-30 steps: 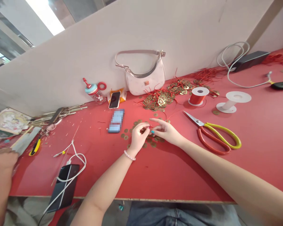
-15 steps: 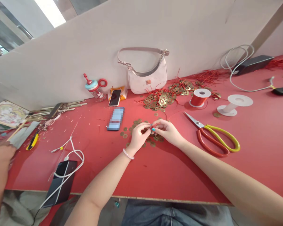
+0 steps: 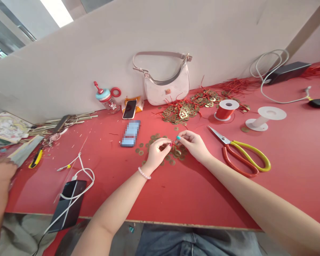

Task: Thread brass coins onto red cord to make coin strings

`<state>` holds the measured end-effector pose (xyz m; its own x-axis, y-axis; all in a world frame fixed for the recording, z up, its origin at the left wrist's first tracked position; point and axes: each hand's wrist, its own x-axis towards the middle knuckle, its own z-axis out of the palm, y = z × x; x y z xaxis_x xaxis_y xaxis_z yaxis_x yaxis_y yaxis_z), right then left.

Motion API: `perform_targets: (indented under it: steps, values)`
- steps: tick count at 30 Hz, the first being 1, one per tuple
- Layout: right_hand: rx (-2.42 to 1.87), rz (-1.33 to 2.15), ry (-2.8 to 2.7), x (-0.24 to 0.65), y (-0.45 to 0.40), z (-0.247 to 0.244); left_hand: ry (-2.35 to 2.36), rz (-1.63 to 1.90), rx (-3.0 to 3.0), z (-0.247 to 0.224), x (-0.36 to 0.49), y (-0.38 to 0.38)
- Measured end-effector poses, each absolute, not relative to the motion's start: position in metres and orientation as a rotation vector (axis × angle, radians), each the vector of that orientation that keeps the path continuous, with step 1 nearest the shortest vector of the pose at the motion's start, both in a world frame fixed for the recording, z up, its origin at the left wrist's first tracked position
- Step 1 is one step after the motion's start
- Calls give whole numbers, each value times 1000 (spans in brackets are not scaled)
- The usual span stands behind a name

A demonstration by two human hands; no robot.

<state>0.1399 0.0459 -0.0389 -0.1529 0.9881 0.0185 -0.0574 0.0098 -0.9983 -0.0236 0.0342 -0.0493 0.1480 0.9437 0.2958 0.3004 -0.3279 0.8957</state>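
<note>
Over a scatter of loose brass coins [image 3: 172, 162], my left hand [image 3: 158, 152] pinches a short red cord [image 3: 173, 143] between thumb and fingertips. A brass coin [image 3: 177, 153] shows just below the cord; whether it hangs from it I cannot tell. Close by on the right, my right hand [image 3: 194, 143] has its thumb and forefinger pressed together at the cord's other side, the other fingers curled. What lies between those fingertips is too small to see clearly, though it looks like the cord's end.
Behind my hands lies a heap of coins tied with red cord [image 3: 184, 112], before a pale handbag [image 3: 166, 89]. Scissors [image 3: 229, 144], a red cord spool [image 3: 225, 110] and a bare spool [image 3: 264, 119] are at right. Phones [image 3: 130, 133], a cup [image 3: 108, 101] and another person's hand [image 3: 2, 169] are leftward.
My right hand has drawn slightly up and right, away from my left, opening a small gap where the red cord shows. My left hand stays nearly in place.
</note>
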Motion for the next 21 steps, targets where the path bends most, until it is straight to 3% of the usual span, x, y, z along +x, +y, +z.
perform_targets:
  steps: [12, 21]
  values:
    - [-912, 1421, -898, 147, 55, -44, 1052, 991, 1844, -42, -21, 30]
    - [-1096, 1273, -824, 148, 59, -47, 926, 896, 1693, -34, -23, 25]
